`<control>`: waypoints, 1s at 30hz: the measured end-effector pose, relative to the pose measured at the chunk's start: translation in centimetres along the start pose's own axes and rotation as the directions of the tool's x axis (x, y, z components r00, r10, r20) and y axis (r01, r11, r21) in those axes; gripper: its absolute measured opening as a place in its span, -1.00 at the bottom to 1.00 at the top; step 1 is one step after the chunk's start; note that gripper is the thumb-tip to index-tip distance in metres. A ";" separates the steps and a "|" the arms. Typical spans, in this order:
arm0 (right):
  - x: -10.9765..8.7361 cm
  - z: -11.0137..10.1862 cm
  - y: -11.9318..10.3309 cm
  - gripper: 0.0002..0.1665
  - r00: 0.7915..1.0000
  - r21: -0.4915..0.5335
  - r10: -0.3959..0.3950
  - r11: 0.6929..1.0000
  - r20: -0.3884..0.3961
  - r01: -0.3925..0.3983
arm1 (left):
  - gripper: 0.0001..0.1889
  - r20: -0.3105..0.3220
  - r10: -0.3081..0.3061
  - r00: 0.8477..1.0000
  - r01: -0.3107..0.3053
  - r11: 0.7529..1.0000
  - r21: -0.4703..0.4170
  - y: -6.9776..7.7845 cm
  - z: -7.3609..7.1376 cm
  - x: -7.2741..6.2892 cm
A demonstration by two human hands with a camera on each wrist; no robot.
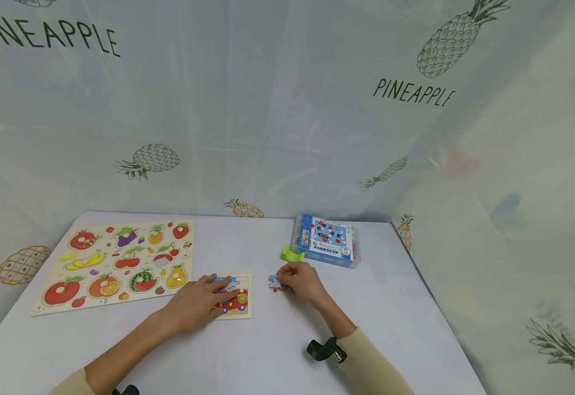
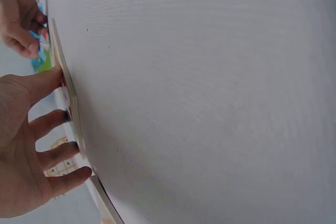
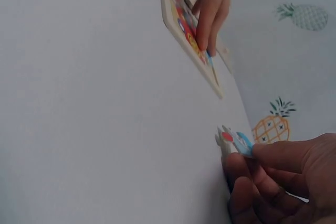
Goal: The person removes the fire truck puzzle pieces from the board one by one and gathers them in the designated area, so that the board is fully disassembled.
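My left hand [image 1: 196,303] lies with spread fingers over a small wooden jigsaw board [image 1: 246,314], its fingertips on the picture of a red vehicle under a blue top. In the left wrist view the thumb and fingers [image 2: 55,153] reach onto the board's face and edge. To the right, my right hand [image 1: 303,281] pinches a blue, white and red jigsaw piece [image 1: 274,282] between thumb and fingers. The right wrist view has this piece [image 3: 242,142] tilted close over the white table, apart from the board.
A large fruit puzzle board [image 1: 111,263] lies on the left of the white table [image 1: 268,356]. Behind the right hand are a light-green curved piece [image 1: 291,254] and a clear box with a blue label [image 1: 327,241]. A pineapple-print curtain [image 1: 268,109] hangs behind.
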State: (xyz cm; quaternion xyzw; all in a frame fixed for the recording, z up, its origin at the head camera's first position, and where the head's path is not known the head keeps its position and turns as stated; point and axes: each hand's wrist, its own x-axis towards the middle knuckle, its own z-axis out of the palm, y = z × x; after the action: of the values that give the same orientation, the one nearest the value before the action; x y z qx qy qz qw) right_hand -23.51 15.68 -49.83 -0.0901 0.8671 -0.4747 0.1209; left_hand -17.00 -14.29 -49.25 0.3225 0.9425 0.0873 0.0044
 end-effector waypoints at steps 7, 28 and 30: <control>-0.1 -0.8 0.6 -0.89 0.998 -0.076 0.001 0.997 -0.059 -0.005 | -0.47 -0.013 0.003 1.000 -0.003 1.000 0.002 -0.1 0.2 0.0; 0.2 -0.5 1.0 -0.92 0.990 -0.221 -0.069 0.974 -0.125 0.040 | -0.48 -0.018 0.010 1.000 -0.010 1.000 -0.001 -0.1 0.3 0.0; 0.2 -0.5 1.1 -0.92 0.989 -0.227 -0.072 0.973 -0.130 0.041 | -0.48 -0.020 0.012 1.000 -0.012 1.000 -0.004 0.0 0.2 0.0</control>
State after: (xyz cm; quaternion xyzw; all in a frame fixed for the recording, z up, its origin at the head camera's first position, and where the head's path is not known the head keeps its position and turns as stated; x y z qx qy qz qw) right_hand -23.92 16.61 -50.50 -0.0948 0.9184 -0.3825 0.0365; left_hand -16.97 -14.31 -49.44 0.3271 0.9404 0.0927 -0.0048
